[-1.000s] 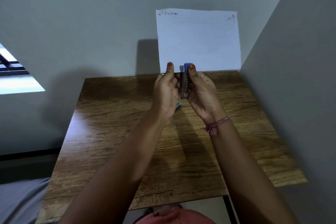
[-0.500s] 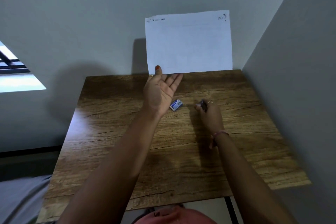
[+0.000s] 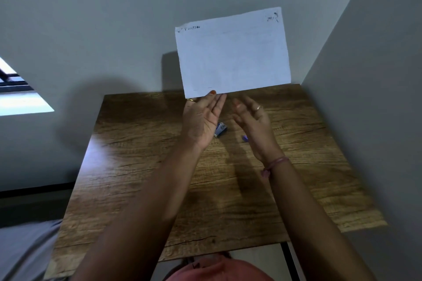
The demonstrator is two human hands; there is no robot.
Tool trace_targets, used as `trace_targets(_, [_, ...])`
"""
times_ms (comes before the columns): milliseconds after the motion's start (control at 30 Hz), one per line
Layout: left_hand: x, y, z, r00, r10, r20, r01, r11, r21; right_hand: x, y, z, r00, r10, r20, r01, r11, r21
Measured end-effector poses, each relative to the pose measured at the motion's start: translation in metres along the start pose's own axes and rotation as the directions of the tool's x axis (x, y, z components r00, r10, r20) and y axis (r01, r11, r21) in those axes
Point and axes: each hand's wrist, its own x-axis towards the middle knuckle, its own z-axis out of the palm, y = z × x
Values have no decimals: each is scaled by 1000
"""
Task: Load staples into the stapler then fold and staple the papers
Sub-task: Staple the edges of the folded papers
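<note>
Both hands differ from a second ago: the stapler (image 3: 245, 138) now lies on the surface (image 3: 137, 166), right hand (image 3: 253, 121) released, left hand (image 3: 202, 118) pinching the paper (image 3: 233, 52), stapling seemingly done.

A wooden table (image 3: 141, 189) with dark grain stood pushed into a corner — grey walls (image 3: 91, 18) behind and at the right. A window (image 3: 16, 96) (only its lower corner visible) glowed at the left edge.
</note>
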Motion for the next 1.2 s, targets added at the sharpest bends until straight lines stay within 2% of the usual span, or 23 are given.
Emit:
trace_targets(67, [0,-5,1,1000,7,7,-7,999,32,-1,-21,14,999,-29,17,25,979,204])
trace_targets(167, [-6,-9,0,998,-9,58,2,994,113,2,-38,24,999,8,-46,9,936,352])
trace_targets(267, [-13,5,-18,950,-150,273,102,978,182,6,-50,15,999,34,-5,-30,940,340])
trace_targets(333, [-13,25,-36,846,-283,451,234,959,162,9,-57,1,994,71,83,-91,962,259])
trace_targets(367, [-11,36,-42,814,-322,484,291,946,139,10,-60,-6,988,94,120,-116,974,192])
trace_targets(433, [-1,60,-46,830,-358,428,302,933,194,13,-65,-18,975,130,180,-144,987,67])
trace_targets(533, [14,85,-35,876,-383,292,225,862,454,15,-67,-30,950,179,256,-171,984,-51])
trace_targets(633, [24,99,-24,929,-335,155,91,614,784,18,-64,-37,926,224,304,-180,970,-166])
trace_targets(700, [29,102,-23,953,-282,115,33,473,881,19,-61,-39,914,256,315,-189,955,-227])
trace_targets(733, [32,102,-24,961,-260,100,23,432,901,20,-59,-40,909,269,317,-195,950,-245])
trace_targets(867, [36,96,-35,973,-198,118,-41,355,934,23,-52,-45,912,256,320,-185,954,-236])
trace_targets(933, [36,92,-39,974,-194,118,-42,358,933,25,-47,-47,922,237,307,-180,962,-203])
trace_targets(1067, [36,87,-44,956,-261,137,-27,385,923,26,-40,-51,912,246,328,-204,966,-159])
trace_targets(1200, [35,87,-44,946,-295,135,-26,346,938,28,-38,-58,905,251,343,-212,966,-149])
